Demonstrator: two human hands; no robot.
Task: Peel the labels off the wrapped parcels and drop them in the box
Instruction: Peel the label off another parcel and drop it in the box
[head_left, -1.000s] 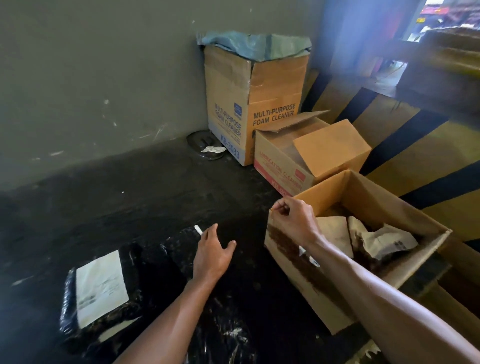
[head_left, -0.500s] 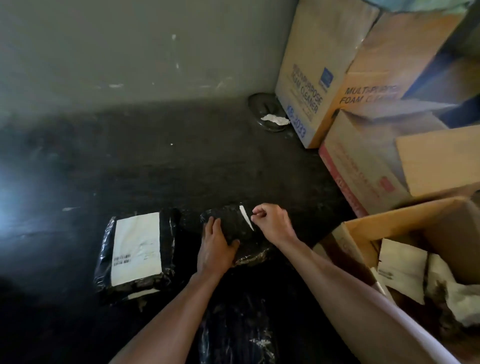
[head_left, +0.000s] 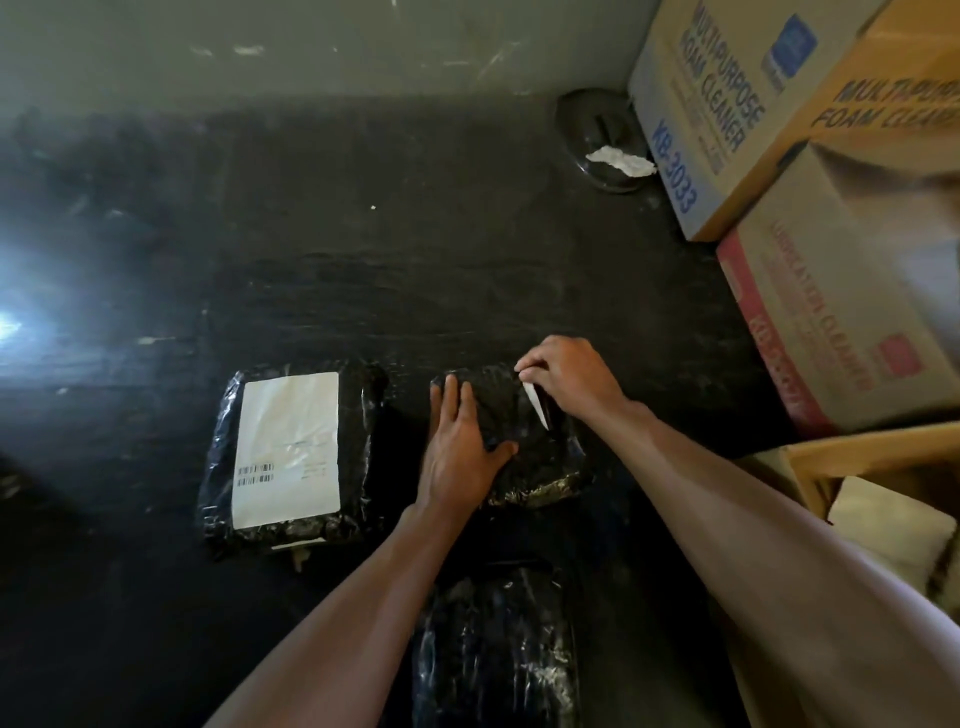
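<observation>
A small black wrapped parcel (head_left: 540, 457) lies on the dark floor in the middle. My left hand (head_left: 462, 447) presses flat on its left half. My right hand (head_left: 566, 379) pinches the top end of a narrow white label strip (head_left: 536, 406) stuck on that parcel. To the left lies a larger black parcel (head_left: 363, 447) with a big white barcode label (head_left: 288, 447) on top. A third black parcel (head_left: 498, 649) sits near the bottom, between my forearms. The open cardboard box (head_left: 810, 457) at lower right holds crumpled peeled labels (head_left: 883, 530).
A tall foam cleaner carton (head_left: 727, 104) and a second carton (head_left: 831, 322) stand along the right side. A round metal lid (head_left: 597, 140) with a white scrap rests by the grey wall. Bare dark floor stretches to the left and back.
My right hand left the box, came over to the small parcel and took the white strip. My left hand dropped flat onto the parcel. The view swung left and down.
</observation>
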